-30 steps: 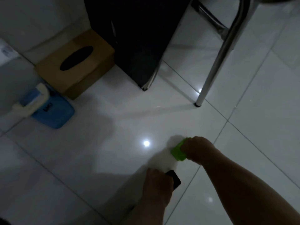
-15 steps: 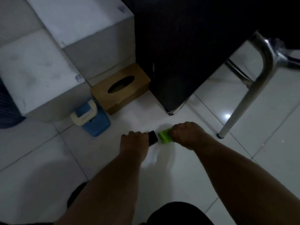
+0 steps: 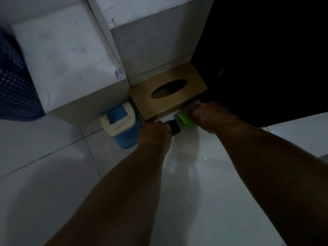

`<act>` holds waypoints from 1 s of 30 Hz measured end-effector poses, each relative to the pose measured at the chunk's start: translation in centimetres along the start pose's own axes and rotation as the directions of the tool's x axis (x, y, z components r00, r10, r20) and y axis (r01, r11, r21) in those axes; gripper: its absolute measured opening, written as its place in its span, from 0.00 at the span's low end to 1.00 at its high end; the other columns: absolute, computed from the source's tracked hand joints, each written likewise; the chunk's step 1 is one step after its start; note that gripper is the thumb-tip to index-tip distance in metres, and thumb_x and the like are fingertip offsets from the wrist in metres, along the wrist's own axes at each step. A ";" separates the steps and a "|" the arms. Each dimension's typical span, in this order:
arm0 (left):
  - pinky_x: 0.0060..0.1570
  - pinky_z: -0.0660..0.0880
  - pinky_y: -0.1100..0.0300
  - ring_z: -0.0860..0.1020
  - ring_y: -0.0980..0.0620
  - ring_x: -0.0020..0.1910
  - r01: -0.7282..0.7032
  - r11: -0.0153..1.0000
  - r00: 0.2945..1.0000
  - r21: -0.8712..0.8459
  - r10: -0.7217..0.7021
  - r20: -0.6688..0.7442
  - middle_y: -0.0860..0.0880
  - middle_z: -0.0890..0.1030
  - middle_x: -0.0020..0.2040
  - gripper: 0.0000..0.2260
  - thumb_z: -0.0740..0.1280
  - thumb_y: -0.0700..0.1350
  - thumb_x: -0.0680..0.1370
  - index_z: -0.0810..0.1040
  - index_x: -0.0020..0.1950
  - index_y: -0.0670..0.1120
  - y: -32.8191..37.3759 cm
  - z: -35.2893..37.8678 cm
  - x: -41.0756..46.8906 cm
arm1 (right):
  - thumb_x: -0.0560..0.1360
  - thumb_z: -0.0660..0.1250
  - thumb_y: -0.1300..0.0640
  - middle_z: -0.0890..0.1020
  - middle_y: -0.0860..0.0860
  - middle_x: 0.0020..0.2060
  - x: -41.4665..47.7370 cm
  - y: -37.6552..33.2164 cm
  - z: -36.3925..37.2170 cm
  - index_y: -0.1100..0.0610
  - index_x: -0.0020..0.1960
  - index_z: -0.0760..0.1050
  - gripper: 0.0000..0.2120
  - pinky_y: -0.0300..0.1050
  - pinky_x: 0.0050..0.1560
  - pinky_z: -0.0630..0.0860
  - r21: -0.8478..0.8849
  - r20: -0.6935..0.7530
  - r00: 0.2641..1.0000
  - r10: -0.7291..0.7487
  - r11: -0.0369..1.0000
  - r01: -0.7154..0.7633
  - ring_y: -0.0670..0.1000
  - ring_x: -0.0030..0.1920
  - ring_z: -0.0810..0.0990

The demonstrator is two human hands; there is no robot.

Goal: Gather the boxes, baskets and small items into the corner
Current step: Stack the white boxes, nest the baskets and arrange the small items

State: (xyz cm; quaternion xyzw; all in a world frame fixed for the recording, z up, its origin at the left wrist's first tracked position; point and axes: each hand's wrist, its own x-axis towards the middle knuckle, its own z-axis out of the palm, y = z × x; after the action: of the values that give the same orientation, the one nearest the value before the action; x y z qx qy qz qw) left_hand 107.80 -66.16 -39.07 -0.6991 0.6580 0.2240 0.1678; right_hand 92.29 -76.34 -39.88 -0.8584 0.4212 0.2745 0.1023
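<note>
Left hand [image 3: 154, 134] grips a black item [image 3: 174, 127], right hand [image 3: 211, 116] a green block [image 3: 184, 118], just before the tissue box [image 3: 168, 91]; bin [image 3: 122, 128] beside.

Left hand [image 3: 154, 134] and right hand [image 3: 211, 116] reach forward, both gripping.

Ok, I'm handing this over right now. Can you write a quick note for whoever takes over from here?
Left hand: holds the small black item, just in front of the wooden tissue box.
Right hand: holds the green item, beside the black one.
Done: the tissue box and the blue-and-cream bin sit in the corner against the white blocks.
Left: set both small items down by the tissue box and let go. It is not clear whether they already touch the floor.
</note>
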 end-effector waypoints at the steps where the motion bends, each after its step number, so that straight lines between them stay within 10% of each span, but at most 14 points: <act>1: 0.57 0.73 0.50 0.72 0.43 0.65 -0.001 1.000 1.000 -0.020 0.001 -0.013 0.45 0.75 0.64 0.16 0.61 0.45 0.82 0.69 0.69 0.46 0.1 0.1 0.3 | 0.79 0.63 0.52 0.79 0.55 0.58 0.1 0.1 0.1 0.52 0.61 0.78 0.13 0.47 0.51 0.74 0.000 -0.030 1.000 0.005 1.000 -0.005 0.59 0.56 0.79; 30: 0.45 0.78 0.53 0.82 0.44 0.50 -0.096 0.995 0.955 0.007 0.094 -0.281 0.43 0.82 0.53 0.11 0.59 0.41 0.81 0.78 0.59 0.43 1.9 -0.7 2.2 | 0.77 0.67 0.57 0.77 0.53 0.62 -0.8 0.2 0.7 0.54 0.63 0.76 0.14 0.50 0.60 0.74 0.148 -0.204 0.968 0.144 0.982 -0.115 0.56 0.60 0.77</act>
State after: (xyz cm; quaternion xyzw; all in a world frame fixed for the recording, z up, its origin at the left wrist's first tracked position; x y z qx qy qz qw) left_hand 106.03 -68.53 -39.52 -0.6921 0.7070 0.1325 0.0593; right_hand 91.42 -75.63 -40.00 -0.8447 0.5025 0.1575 0.0961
